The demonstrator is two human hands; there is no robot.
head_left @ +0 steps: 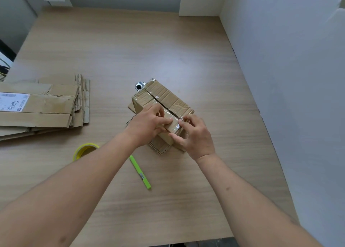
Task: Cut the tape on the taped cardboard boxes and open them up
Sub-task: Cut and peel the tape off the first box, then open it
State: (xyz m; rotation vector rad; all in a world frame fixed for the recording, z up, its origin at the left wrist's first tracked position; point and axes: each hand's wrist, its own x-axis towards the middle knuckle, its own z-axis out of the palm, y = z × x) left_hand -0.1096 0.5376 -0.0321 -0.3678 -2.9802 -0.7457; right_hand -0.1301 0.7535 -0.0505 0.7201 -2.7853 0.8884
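a person works both hands at the near end of a small taped box (164, 101) standing just right of the middle of a wooden table (130, 47). a dark slit runs along the box's top seam from its far corner toward the hands, so the tape there looks already cut; the step in hand reads as pulling the top flaps apart at the near end, where clear tape still wraps over the edge.

the left hand (147, 124) lies on the box from 9 o'clock, its fingers bent over the left flap and pressing at the seam; whether they hook under the flap cannot be told. the right hand (194, 134), at 5 o'clock of the box, has thumb and fingers curled against the near end, pinching at the shiny tape by the seam's end.

a green cutter (140, 172) lies loose on the table at 6 o'clock of the box, well clear of both hands. a yellow tape roll (85, 150) stands at 8 o'clock, and a stack of flattened cardboard (43, 106) sits at 9 o'clock near the table's left edge. a small metal ring (140, 85) shows just behind the box's far corner.

next, by the look of it, the flaps must be spread outward; if the end tape holds, the cutter will be wanted again.
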